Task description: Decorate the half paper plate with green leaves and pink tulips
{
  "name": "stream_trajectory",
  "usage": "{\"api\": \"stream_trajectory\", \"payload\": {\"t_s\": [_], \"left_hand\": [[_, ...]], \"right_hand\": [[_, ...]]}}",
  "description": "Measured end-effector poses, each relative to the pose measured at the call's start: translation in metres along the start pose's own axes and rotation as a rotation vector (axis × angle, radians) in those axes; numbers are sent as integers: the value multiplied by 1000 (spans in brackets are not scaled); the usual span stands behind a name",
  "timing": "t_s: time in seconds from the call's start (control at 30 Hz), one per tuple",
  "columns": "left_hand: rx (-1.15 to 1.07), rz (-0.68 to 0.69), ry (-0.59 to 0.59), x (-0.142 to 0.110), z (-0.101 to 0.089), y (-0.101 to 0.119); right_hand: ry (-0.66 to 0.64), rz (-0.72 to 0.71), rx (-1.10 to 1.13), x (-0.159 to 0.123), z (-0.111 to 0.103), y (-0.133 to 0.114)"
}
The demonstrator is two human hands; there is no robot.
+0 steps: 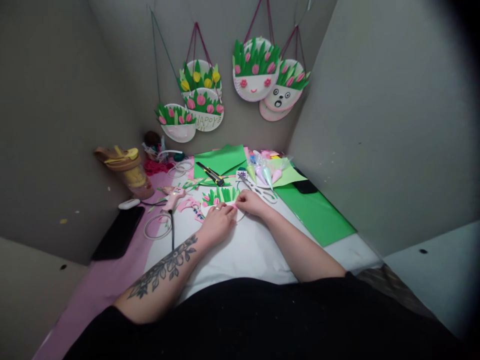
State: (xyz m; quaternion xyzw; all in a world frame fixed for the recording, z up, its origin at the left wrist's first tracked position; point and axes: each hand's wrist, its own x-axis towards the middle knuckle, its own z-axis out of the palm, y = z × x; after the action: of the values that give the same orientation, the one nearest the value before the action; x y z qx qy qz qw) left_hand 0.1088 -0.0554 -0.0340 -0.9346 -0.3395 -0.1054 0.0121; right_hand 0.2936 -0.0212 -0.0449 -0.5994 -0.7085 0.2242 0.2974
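Observation:
A paper plate craft (209,209) lies on the white cloth in front of me, with green paper leaves (221,194) and pink paper tulips along its upper part. My left hand (218,223), a ring on one finger, rests on the plate's lower part with its fingers stretched flat. At the right side of the plate, my right hand (250,203) has its thumb and fingers pinched together on a small pink paper piece (235,206), mostly covered by the fingertips. Both hands cover much of the plate's lower half.
Left of the plate are pink paper scraps (189,205), a pink glue gun (173,199) and a tumbler (129,170). Behind it lie a yellow-black utility knife (210,174) and green sheets (200,161). White scissors (262,190) and piping bags (266,175) are right. Finished plates (257,85) hang on the wall.

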Motion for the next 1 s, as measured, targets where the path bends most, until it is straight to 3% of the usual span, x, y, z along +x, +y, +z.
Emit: {"api": "stream_trajectory", "payload": {"t_s": [0.37,0.67,1.0], "left_hand": [[-4,-4,-1,1,-1,2],[4,-69,19,0,-1,3],[-4,-57,24,-2,1,2]], "right_hand": [[8,-10,1,-1,1,0],[83,-127,-21,0,0,5],[-132,-307,-48,-10,-13,1]]}}
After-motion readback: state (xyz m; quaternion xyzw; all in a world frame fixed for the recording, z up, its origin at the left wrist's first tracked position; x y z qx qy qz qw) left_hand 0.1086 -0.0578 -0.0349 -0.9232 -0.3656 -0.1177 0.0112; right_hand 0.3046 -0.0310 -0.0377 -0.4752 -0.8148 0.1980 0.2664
